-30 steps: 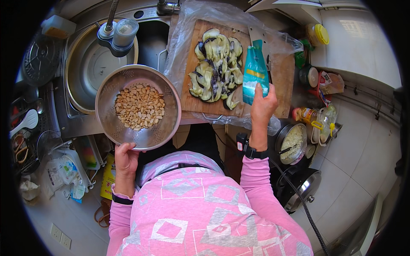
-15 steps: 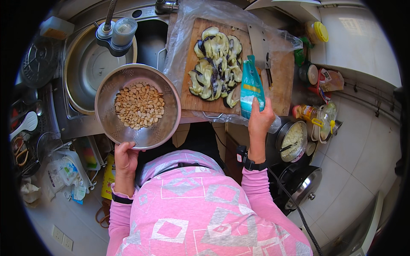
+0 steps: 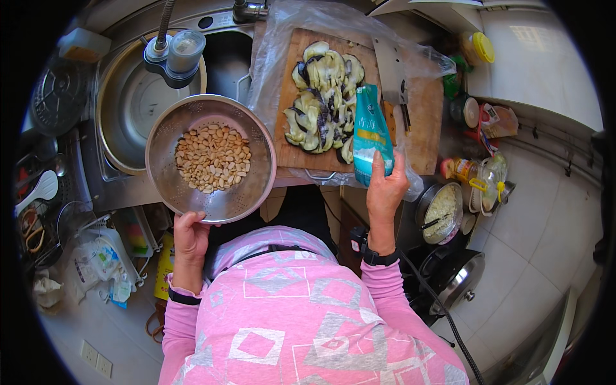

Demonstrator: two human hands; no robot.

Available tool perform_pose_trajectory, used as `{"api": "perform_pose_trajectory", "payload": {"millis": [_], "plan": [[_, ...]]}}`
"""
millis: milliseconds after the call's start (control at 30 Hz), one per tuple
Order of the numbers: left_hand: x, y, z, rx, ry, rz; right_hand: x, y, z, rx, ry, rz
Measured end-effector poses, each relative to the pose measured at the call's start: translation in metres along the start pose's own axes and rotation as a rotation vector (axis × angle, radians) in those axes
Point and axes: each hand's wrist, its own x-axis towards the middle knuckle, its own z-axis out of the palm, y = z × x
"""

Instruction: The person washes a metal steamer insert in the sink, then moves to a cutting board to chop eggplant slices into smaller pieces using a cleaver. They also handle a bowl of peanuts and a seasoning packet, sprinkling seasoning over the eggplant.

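My left hand (image 3: 191, 240) grips the near rim of a steel colander (image 3: 224, 204), thumb on the inside. Shelled peanuts (image 3: 212, 158) lie heaped in the bottom of it. In my right hand (image 3: 388, 187) is a teal salt pouch (image 3: 372, 131), pinched at its lower end and held upright over the near edge of a wooden cutting board (image 3: 420, 144). Sliced eggplant (image 3: 324, 96), pale with dark skin, covers the board's left part. A cleaver (image 3: 389, 67) lies on the board beyond the pouch.
Left of the board are a sink with a large metal basin (image 3: 115, 138) and a faucet (image 3: 174, 58). Clear plastic sheeting (image 3: 273, 58) lies under the board. On the right stand a pot of pale shredded food (image 3: 441, 208), a lidded wok (image 3: 459, 276) and an oil bottle (image 3: 491, 173).
The pouch in my right hand has shifted slightly left and toward me, turning more of its front up. The colander has moved a touch to the right.
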Motion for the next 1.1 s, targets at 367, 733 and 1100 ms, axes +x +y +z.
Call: {"api": "perform_pose_trajectory", "payload": {"millis": [367,733,1100], "plan": [[-0.002,-0.002,-0.007,-0.024,-0.008,0.009,0.005,-0.011,0.023,0.087,-0.093,0.014],[0.000,0.000,-0.003,-0.005,-0.046,-0.001,-0.042,0.001,-0.004,0.031,-0.228,0.068],[0.005,0.001,0.011,0.021,-0.043,-0.023,-0.058,0.018,-0.032,0.301,-0.188,0.221]]}}
